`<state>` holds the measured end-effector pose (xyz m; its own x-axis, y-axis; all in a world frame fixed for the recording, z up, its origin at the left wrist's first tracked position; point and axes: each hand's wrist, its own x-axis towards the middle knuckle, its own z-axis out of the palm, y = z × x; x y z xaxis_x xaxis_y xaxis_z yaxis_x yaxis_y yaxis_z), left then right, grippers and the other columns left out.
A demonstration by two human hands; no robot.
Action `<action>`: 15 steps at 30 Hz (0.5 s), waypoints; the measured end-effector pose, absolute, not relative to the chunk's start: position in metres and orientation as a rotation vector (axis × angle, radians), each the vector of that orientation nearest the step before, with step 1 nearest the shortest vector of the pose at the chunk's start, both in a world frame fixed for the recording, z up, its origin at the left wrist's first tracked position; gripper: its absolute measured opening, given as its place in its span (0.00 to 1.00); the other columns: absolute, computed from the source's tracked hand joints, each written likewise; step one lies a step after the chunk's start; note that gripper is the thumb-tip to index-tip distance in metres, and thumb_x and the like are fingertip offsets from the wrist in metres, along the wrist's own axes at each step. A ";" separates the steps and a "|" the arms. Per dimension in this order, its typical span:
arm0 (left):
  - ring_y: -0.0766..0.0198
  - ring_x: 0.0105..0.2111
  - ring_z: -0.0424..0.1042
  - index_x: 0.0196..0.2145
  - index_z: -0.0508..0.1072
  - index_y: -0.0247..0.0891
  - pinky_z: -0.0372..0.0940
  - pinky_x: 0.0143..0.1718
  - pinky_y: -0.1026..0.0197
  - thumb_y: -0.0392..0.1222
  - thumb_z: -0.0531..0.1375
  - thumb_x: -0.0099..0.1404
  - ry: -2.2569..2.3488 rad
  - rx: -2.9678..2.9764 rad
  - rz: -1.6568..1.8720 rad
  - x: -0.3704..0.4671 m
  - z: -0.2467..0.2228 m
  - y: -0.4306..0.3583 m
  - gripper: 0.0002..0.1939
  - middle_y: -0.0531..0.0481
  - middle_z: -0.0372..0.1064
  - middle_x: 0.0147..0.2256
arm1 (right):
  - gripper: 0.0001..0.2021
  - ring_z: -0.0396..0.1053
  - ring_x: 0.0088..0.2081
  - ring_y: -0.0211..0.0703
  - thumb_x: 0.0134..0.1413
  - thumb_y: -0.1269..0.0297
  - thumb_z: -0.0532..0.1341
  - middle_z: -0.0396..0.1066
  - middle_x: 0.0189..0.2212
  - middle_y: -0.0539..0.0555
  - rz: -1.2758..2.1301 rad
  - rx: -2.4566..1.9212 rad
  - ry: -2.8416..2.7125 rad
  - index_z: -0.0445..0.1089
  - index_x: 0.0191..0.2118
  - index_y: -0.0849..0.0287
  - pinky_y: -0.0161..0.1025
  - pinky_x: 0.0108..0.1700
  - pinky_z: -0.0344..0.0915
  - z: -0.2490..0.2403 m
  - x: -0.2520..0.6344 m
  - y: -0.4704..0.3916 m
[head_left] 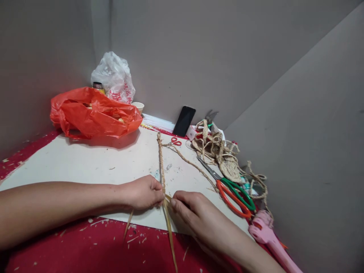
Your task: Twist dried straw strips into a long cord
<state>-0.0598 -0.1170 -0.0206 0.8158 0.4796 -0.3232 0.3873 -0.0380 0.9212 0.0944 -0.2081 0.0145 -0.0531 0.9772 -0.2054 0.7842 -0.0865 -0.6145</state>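
Observation:
A thin braided straw cord (pixel 161 163) runs down the white board, its lower end between my hands. My left hand (pixel 145 192) pinches the cord near its lower end, fingers closed; a loose strand hangs beneath this hand. Just to the right, my right hand (pixel 189 206) has its thumb and fingers closed on a short straw strand coming off the braid. Another flat yellowish strand (pixel 170 235) hangs from the braid over the red cloth. A second thin cord (pixel 193 163) branches off near the top and slants down to the right.
Large scissors (pixel 233 197) with red and green handles lie at the right, beside a heap of braided cord (pixel 227 159). Small red scissors (pixel 175 141), a phone (pixel 184 120), a red bag (pixel 93 113), a white bag (pixel 113 76) and a pink tool (pixel 270 235) surround the white board (pixel 93 163).

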 end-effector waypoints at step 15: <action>0.73 0.15 0.48 0.17 0.61 0.36 0.45 0.20 0.66 0.44 0.49 0.60 0.588 1.524 0.144 -0.065 -0.021 -0.124 0.16 0.58 0.53 0.14 | 0.16 0.64 0.14 0.35 0.57 0.53 0.48 0.67 0.17 0.50 1.268 -1.833 -1.114 0.61 0.27 0.60 0.29 0.16 0.53 -0.022 0.042 -0.224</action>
<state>-0.0655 -0.1236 -0.0214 0.8541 0.4442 -0.2704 0.2685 0.0686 0.9608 0.0422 -0.2236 -0.0223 0.1760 0.8985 -0.4021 0.2826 -0.4374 -0.8537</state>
